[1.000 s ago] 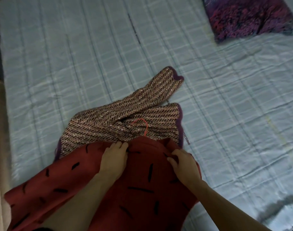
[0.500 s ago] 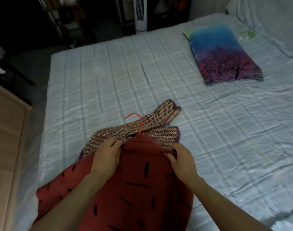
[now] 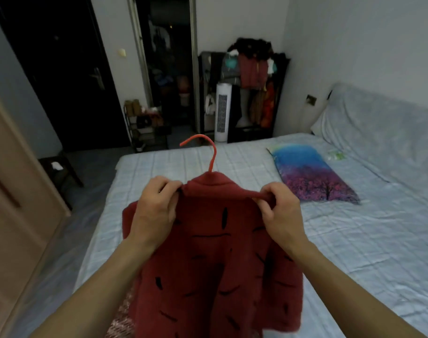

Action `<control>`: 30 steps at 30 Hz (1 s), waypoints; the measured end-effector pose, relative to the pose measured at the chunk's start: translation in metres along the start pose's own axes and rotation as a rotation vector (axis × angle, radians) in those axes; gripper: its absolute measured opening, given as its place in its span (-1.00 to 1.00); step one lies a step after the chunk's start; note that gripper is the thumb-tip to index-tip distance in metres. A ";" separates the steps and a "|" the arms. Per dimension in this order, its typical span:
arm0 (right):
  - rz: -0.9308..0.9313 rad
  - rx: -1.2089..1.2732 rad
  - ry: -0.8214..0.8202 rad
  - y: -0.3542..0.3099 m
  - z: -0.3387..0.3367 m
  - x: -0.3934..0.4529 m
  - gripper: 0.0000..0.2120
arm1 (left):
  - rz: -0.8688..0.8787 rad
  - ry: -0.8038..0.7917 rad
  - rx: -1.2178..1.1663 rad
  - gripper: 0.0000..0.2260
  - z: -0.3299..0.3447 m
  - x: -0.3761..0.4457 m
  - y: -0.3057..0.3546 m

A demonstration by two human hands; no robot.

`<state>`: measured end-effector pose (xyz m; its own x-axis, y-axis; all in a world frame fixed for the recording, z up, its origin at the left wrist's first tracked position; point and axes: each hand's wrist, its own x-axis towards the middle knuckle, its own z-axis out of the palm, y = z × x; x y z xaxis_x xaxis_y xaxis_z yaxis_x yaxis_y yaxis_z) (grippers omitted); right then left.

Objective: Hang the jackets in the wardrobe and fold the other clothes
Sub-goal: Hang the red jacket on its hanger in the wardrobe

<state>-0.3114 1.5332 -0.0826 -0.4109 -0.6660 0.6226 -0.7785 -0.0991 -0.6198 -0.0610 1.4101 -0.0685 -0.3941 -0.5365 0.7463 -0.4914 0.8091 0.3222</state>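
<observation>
A red jacket (image 3: pixel 215 259) with short black marks hangs in the air over the bed, on a red hanger (image 3: pixel 211 152) whose hook sticks up above the collar. My left hand (image 3: pixel 156 211) grips the jacket's left shoulder and my right hand (image 3: pixel 281 213) grips its right shoulder. A brown striped tweed garment (image 3: pixel 121 320) lies on the bed below, mostly hidden behind the jacket.
The bed (image 3: pixel 354 240) has a pale checked sheet and a blue-and-purple pillow (image 3: pixel 310 174). A wooden wardrobe door (image 3: pixel 15 191) stands at the left. Beyond the bed are a dark clothes rack (image 3: pixel 247 93), a white tower fan (image 3: pixel 223 112), a shoe rack (image 3: pixel 147 125) and a dark door (image 3: pixel 69 76).
Both hands have lifted the red jacket on its hanger off the bed and off the tweed garment. The camera has tilted up from the bed to the room.
</observation>
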 end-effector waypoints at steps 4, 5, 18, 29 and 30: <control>-0.139 0.000 0.052 -0.047 -0.045 0.011 -0.80 | 0.026 0.102 0.005 -0.84 -0.047 0.008 0.036; -0.156 0.002 0.052 -0.053 -0.051 0.013 -0.81 | 0.023 0.116 0.005 -0.84 -0.054 0.009 0.042; -0.279 0.232 0.010 -0.071 -0.136 -0.032 -0.80 | 0.028 0.158 0.211 -0.83 -0.131 -0.048 0.172; -0.649 0.361 -0.030 -0.162 -0.084 -0.082 -0.98 | -0.256 0.322 0.506 -0.83 -0.251 -0.146 0.195; -0.682 0.374 -0.028 -0.176 -0.075 -0.087 -0.98 | -0.286 0.338 0.525 -0.83 -0.265 -0.156 0.194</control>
<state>-0.1749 1.6639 0.0084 0.1176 -0.3861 0.9149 -0.6406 -0.7335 -0.2272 0.1113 1.7145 0.0319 0.0294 -0.5389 0.8419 -0.8852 0.3773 0.2724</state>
